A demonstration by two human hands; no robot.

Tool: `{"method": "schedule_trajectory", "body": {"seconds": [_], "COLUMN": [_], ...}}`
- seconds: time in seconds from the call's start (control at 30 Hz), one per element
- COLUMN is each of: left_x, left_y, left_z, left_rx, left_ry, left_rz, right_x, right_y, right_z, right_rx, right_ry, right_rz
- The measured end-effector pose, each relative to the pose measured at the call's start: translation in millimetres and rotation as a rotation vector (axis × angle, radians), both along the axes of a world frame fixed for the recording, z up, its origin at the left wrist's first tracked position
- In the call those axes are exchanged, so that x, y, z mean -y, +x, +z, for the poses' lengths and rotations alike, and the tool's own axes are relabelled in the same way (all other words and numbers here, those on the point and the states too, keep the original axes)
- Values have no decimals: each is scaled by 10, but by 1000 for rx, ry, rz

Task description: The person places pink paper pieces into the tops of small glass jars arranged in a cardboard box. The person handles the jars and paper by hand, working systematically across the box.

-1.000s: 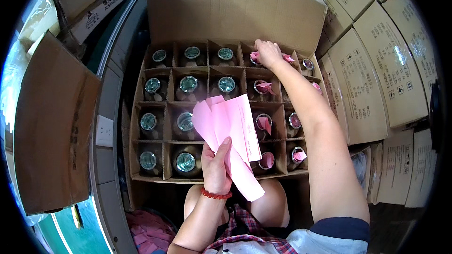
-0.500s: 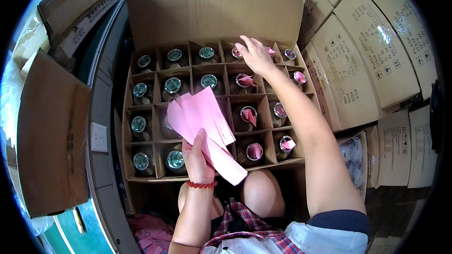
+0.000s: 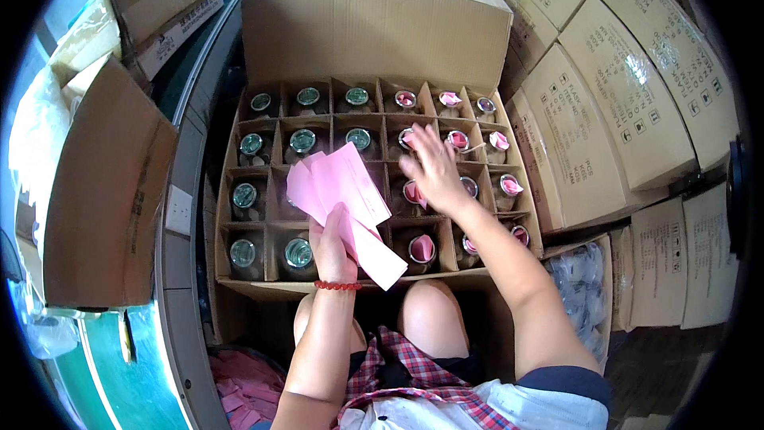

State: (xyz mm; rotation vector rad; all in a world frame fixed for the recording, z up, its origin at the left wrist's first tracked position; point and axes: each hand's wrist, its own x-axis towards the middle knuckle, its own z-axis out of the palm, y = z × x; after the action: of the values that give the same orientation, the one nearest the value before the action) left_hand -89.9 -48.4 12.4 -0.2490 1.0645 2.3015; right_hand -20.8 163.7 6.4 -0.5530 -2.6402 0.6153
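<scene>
My left hand (image 3: 333, 247) grips a fanned stack of pink paper slips (image 3: 338, 187) over the middle of a divided cardboard box (image 3: 374, 36). With fingers apart, my right hand (image 3: 435, 167) hovers over the fourth column, near a glass vessel (image 3: 406, 138) in the second row that has pink paper in its mouth. I see nothing held in it. Round-mouthed glass vessels stand in the compartments. Those on the left, such as one glass vessel (image 3: 302, 141), show bare greenish mouths; most on the right hold crumpled pink paper (image 3: 422, 249). My slips hide part of the third row.
Stacked closed cartons (image 3: 637, 87) rise along the right side. A box of clear plastic-wrapped items (image 3: 579, 283) stands beside my right arm. On the left are a bench edge (image 3: 180, 211) and opened cartons (image 3: 103, 191). Pink paper pieces (image 3: 243, 390) lie in a heap at lower left.
My right hand has come back from the far row toward me, uncovering pink paper in the vessel mouths there. The left hand still grips the slips. The whole view has shifted slightly.
</scene>
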Motion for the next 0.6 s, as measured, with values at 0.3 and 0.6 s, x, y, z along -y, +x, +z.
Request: {"method": "schedule_trajectory", "body": {"seconds": [0.3, 0.6], "left_x": [-17, 33], "left_y": [51, 11], "left_z": [14, -88], "left_rx": [-25, -43], "left_ry": [24, 43], "left_rz": [-1, -9], "right_x": [-173, 187], "right_y": [-192, -189], "right_z": [-238, 452], "right_rx": [342, -3], "right_ry": [267, 36], "right_rz": [-102, -83]}}
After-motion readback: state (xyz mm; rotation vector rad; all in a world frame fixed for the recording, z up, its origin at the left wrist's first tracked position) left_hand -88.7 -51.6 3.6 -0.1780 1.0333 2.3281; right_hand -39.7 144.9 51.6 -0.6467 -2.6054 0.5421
